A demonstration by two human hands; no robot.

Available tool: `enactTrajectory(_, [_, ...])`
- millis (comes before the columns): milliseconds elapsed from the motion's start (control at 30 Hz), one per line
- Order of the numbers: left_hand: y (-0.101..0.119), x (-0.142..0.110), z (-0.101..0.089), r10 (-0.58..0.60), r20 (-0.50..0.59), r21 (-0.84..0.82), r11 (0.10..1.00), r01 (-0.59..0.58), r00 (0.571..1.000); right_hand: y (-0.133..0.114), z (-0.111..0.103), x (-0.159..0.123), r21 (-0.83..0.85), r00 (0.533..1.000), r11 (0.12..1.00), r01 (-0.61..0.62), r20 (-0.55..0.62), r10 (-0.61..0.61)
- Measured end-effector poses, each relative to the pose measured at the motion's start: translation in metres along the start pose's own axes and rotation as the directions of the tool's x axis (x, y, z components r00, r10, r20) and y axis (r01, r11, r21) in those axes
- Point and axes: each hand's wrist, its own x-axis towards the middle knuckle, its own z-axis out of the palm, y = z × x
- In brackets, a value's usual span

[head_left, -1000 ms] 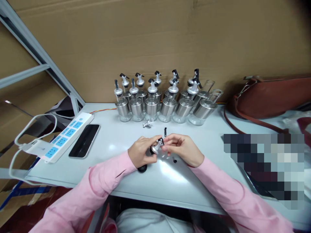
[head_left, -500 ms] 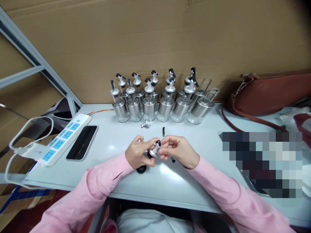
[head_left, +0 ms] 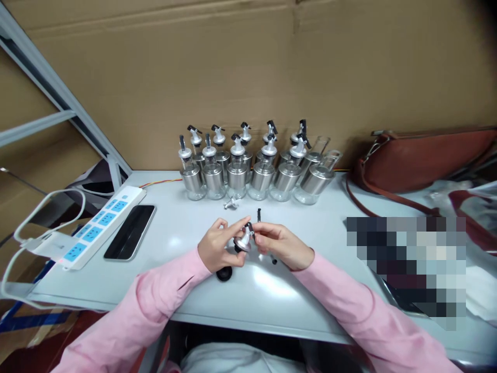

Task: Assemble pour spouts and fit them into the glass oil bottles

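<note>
My left hand [head_left: 217, 247] and my right hand [head_left: 280, 243] meet over the middle of the white table [head_left: 186, 290]. Together they pinch a small silver pourer cap with a black lever [head_left: 244, 238]. A black round stopper [head_left: 224, 273] lies on the table under my left wrist. A small black piece [head_left: 274, 260] lies beneath my right hand. Beyond the hands lie a loose black pin [head_left: 259, 213] and a loose silver spout [head_left: 231, 203]. Both sleeves are pink.
Several glass and steel oil bottles [head_left: 236, 173] with pourer tops stand in rows against the cardboard wall; two at the right lean. A white power strip [head_left: 97, 228] and a black phone [head_left: 130, 231] lie at left. A brown bag [head_left: 423, 158] sits at right.
The camera has tilted a little, so everything sits lower in view. My hands keep hold of the cap and have turned it slightly between the fingers.
</note>
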Motion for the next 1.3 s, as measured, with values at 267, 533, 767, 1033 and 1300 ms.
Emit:
enactTrajectory(267, [-0.006, -0.004, 0.002, -0.034, 0.03, -0.032, 0.999, 0.035, 0.999, -0.001, -0.004, 0.001, -0.153, 0.966, 0.961, 0.229, -0.087, -0.244])
enactTrajectory(533, [-0.008, -0.004, 0.0, -0.129, -0.023, -0.034, 0.991, 0.128, 0.991, -0.031, -0.058, 0.003, -0.844, 0.314, 0.487, 0.224, -0.411, -0.856])
enactTrajectory(767, [-0.01, -0.005, 0.002, -0.177, 0.003, -0.059, 0.982, 0.177, 0.984, -0.042, -0.108, 0.015, -0.896, 0.328, 0.438, 0.069, -0.395, -0.858])
enactTrajectory(1033, [-0.009, -0.005, 0.003, -0.213, 0.044, -0.038, 0.976, 0.214, 0.976, -0.05, -0.105, 0.017, -0.877, 0.322, 0.468, 0.108, -0.414, -0.851])
enactTrajectory(1300, [-0.007, -0.004, 0.004, -0.191, 0.021, -0.059, 0.98, 0.192, 0.981, -0.051, -0.068, -0.004, -0.883, 0.416, 0.43, 0.189, -0.324, -0.849])
